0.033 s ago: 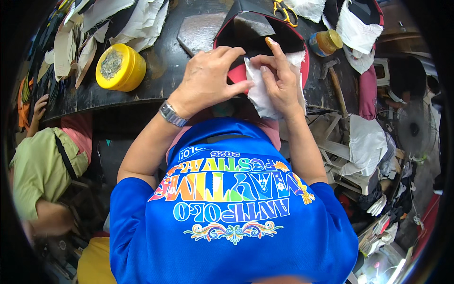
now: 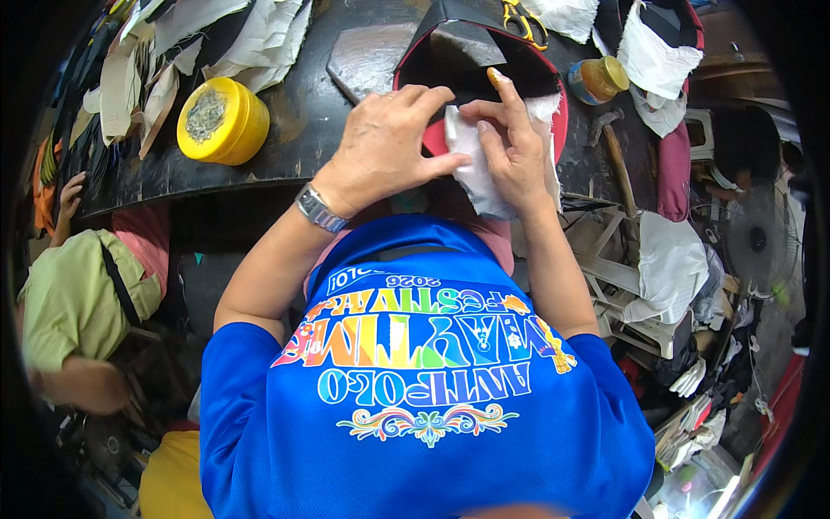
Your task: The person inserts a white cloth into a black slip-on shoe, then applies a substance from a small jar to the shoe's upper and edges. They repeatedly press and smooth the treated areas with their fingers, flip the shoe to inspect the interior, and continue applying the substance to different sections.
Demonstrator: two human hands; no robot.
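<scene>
On the table (image 2: 303, 65), a black-and-red piece (image 2: 484, 82) sits toward twelve o'clock; white cloth (image 2: 474, 177) overlaps its near edge at one o'clock. The left hand (image 2: 386, 143) is spread; I cannot tell whether the right hand (image 2: 517, 156), index finger raised, pinches cloth.
</scene>
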